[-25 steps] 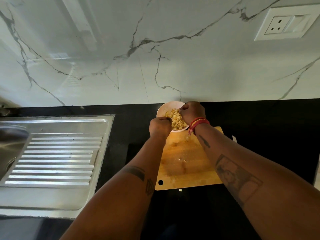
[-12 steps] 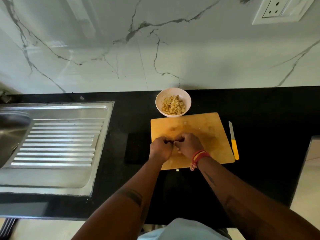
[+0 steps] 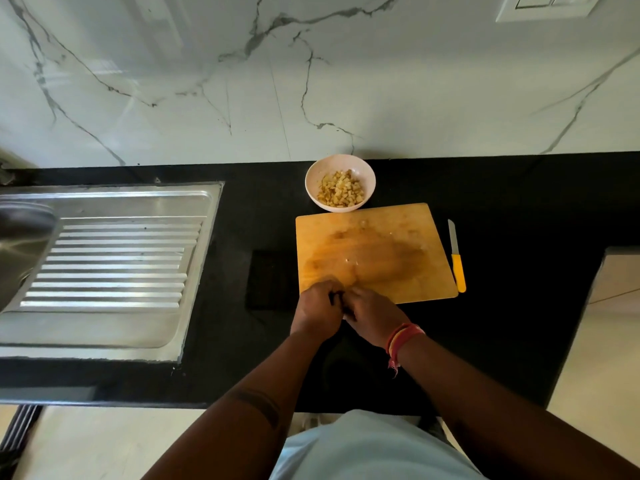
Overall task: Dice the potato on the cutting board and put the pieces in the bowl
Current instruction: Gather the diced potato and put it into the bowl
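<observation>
A white bowl (image 3: 313, 174) holding several yellow potato dice (image 3: 341, 189) stands at the back of the black counter, touching the far edge of the wooden cutting board (image 3: 408, 237). The board carries a wet stain and a few tiny scraps. My left hand (image 3: 317, 308) and my right hand (image 3: 372, 313) are pressed together at the board's near left corner, fingers curled against each other. Whether anything lies between them is hidden. A red thread band circles my right wrist.
A yellow-handled knife (image 3: 456, 258) lies on the counter just right of the board, blade pointing away. A steel sink drainboard (image 3: 114, 265) fills the left. A marble wall with a socket (image 3: 547, 6) rises behind. The counter's right edge (image 3: 602, 258) drops off.
Both hands left the bowl and drew back toward me, from over the bowl to the board's near left corner, staying pressed together. The view has tilted down and pulled back.
</observation>
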{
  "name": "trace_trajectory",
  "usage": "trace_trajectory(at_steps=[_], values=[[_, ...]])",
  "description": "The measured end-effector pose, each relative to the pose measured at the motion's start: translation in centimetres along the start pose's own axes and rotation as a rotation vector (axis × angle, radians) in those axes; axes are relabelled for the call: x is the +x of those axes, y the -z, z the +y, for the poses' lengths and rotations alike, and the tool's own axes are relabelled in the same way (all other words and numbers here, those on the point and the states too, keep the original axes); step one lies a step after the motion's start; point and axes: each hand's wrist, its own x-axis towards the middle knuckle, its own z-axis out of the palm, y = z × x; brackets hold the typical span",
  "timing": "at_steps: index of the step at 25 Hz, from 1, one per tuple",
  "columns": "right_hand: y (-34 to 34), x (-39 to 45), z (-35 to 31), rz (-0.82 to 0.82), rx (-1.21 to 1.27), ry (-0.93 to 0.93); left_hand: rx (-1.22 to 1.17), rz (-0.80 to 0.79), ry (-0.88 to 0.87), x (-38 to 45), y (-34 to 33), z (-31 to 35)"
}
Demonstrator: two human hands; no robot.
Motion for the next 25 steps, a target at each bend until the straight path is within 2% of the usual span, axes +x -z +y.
trace_trajectory(at_steps=[3, 9, 13, 17, 22, 25], values=[[-0.8, -0.3, -0.3, 0.029, -0.074, 0.026, -0.005, 0.022, 0.001, -0.2, 0.0, -0.5], [-1.3, 0.2, -2.2, 0.059, -0.146, -0.106, -0.021, 0.066, 0.008, -0.4, -0.5, -0.9], [-0.6, 0.7, -2.4, 0.039, -0.100, -0.138, -0.050, 0.056, 0.034, -0.3, -0.6, -0.8], [0.7, 1.9, -1.7, 0.136, 0.098, -0.281, -0.237, 0.086, 0.173, 0.6, -0.3, -0.2], [4.4, 5.6, -1.4, 0.308, 0.518, -0.540, -0.431, 0.152, 0.296, 5.3, 1.2, 2.5], [6.8, 8.7, -1.0, 0.422, 0.782, -0.627, -0.553, 0.173, 0.323, 9.0, 3.0, 4.7]])
